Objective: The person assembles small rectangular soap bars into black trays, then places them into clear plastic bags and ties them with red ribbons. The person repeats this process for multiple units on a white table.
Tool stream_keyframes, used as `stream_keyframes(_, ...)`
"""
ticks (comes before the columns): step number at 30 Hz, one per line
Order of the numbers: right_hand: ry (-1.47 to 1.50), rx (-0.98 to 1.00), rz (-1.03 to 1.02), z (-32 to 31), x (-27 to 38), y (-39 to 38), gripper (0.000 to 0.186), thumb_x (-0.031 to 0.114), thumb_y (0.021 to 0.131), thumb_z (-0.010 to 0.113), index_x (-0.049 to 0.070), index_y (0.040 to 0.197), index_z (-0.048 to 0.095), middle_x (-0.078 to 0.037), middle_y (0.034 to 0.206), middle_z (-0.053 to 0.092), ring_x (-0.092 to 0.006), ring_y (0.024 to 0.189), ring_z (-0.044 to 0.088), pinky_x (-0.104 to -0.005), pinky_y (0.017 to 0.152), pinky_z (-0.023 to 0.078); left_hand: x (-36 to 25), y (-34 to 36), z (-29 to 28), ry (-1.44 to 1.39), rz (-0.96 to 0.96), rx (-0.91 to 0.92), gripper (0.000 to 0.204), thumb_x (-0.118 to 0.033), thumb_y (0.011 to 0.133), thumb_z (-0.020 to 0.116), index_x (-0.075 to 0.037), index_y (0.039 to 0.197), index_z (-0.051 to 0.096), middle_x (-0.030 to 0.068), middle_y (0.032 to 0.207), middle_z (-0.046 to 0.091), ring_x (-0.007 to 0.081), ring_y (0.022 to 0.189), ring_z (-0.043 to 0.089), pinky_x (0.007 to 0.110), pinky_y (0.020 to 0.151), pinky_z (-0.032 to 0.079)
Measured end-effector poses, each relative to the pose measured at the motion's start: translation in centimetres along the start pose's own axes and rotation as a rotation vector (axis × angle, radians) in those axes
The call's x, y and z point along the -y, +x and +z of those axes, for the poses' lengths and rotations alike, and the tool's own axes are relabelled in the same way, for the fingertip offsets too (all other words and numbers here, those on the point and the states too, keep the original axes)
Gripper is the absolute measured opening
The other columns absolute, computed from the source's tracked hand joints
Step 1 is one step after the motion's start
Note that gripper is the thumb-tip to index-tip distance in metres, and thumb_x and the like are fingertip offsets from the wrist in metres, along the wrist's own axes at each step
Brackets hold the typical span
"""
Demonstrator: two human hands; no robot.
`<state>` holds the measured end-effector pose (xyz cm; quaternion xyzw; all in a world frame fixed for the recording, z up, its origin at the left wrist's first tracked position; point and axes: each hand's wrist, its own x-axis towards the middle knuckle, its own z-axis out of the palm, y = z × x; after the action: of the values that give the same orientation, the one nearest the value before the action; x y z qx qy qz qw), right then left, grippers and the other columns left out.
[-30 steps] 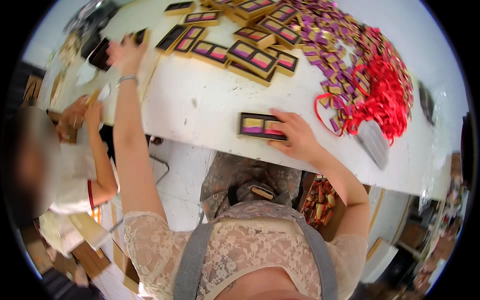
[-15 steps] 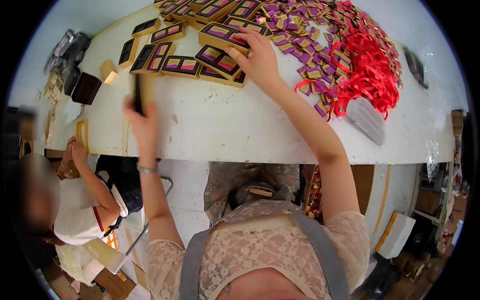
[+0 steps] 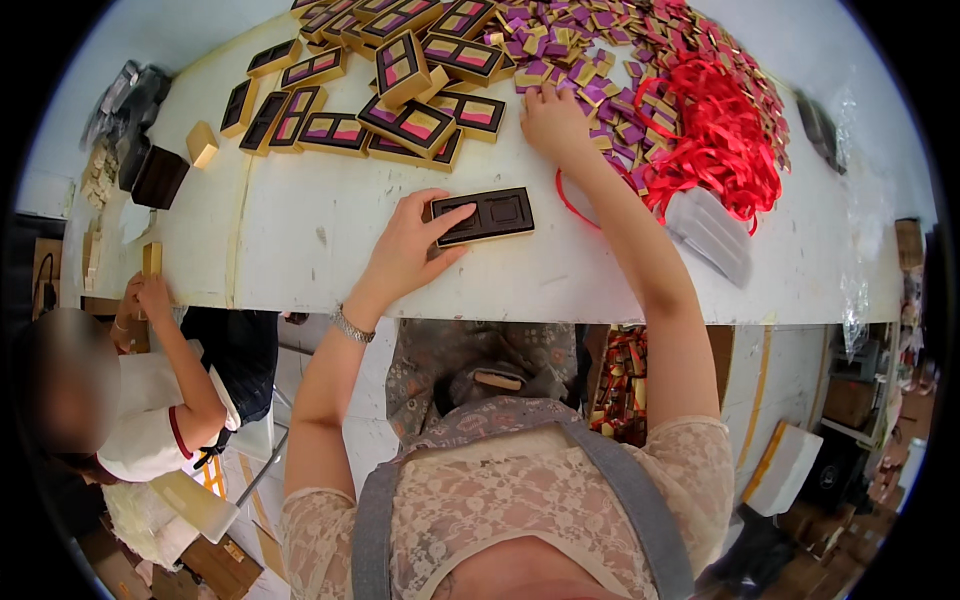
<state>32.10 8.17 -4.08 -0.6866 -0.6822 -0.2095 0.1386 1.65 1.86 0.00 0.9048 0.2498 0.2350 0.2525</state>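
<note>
Left hand (image 3: 408, 238) has moved right, one finger across a box (image 3: 507, 212).

Head cam: left unit of a side-by-side fisheye pair, image upright, not mirrored. Sits at the wearer's head, pitched steeply down, looking out over the chest and across the worktop (image 3: 320, 190). Lace top (image 3: 520, 490) closest, filling bottom centre. Left hand (image 3: 405, 245) and right hand (image 3: 556, 122) farther out, upper half. Field wide enough to catch a co-worker (image 3: 150, 410) at left. Worktop edges bow; corners black.
</note>
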Motion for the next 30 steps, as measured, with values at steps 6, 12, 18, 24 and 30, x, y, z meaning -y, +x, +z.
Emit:
stream_keyframes(6, 0.266, -0.012, -0.200, -7.0, 0.5, -4.7, 0.022, 0.016, 0.081, 0.061, 0.009, 0.101, 0.068, -0.007, 0.094, 0.065, -0.0273, 0.089, 0.058, -0.0373, 0.079, 0.050, 0.2, -0.3, 0.2, -0.031, -0.023, -0.029, 0.062, -0.018, 0.078, 0.076, -0.013, 0.134, 0.051, 0.0126, 0.128, 0.049, 0.0318, 0.114, 0.048, 0.038, 0.097, 0.043)
stream_keyframes(12, 0.544, 0.009, -0.463, -10.6, 7.3, -8.4, 0.031, 0.029, 0.087, 0.064, 0.009, 0.111, 0.068, -0.005, 0.113, 0.066, -0.0262, 0.111, 0.056, -0.0408, 0.091, 0.047, -0.1, 0.2, 0.3, -0.033, -0.034, -0.038, 0.079, -0.018, 0.076, 0.077, -0.004, 0.143, 0.036, 0.0159, 0.133, 0.048, 0.0335, 0.118, 0.049, 0.040, 0.099, 0.043)
stream_keyframes(18, 0.585, 0.116, -0.550, -11.5, 8.0, -10.6, 0.050, 0.042, 0.090, 0.057, -0.001, 0.117, 0.061, -0.011, 0.128, 0.059, -0.0261, 0.129, 0.045, -0.0454, 0.110, 0.031, -0.5, 0.2, 0.9, 0.110, 0.090, 0.014, 0.073, -0.017, 0.077, 0.075, -0.005, 0.140, 0.040, 0.0172, 0.144, 0.040, 0.0353, 0.120, 0.048, 0.041, 0.100, 0.043)
stream_keyframes(24, 0.807, -0.101, -0.034, -6.4, 1.9, -3.5, 0.019, 0.026, 0.085, 0.062, 0.011, 0.087, 0.072, -0.012, 0.089, 0.069, -0.0299, 0.081, 0.066, -0.0422, 0.066, 0.053, -0.2, 0.6, 0.2, 0.206, 0.152, 0.071, 0.061, -0.016, 0.078, 0.073, -0.018, 0.135, 0.051, 0.0152, 0.144, 0.041, 0.0344, 0.118, 0.050, 0.042, 0.098, 0.044)
stream_keyframes(30, 0.341, -0.001, 0.329, -1.4, -9.8, 2.2, 0.035, 0.037, 0.091, 0.054, 0.007, 0.086, 0.072, -0.018, 0.073, 0.066, -0.0359, 0.073, 0.065, -0.0456, 0.068, 0.052, -0.2, 1.0, 0.1, 0.116, 0.121, 0.094, 0.055, -0.011, 0.077, 0.071, -0.016, 0.131, 0.057, 0.0151, 0.143, 0.043, 0.0354, 0.117, 0.050, 0.043, 0.099, 0.042)
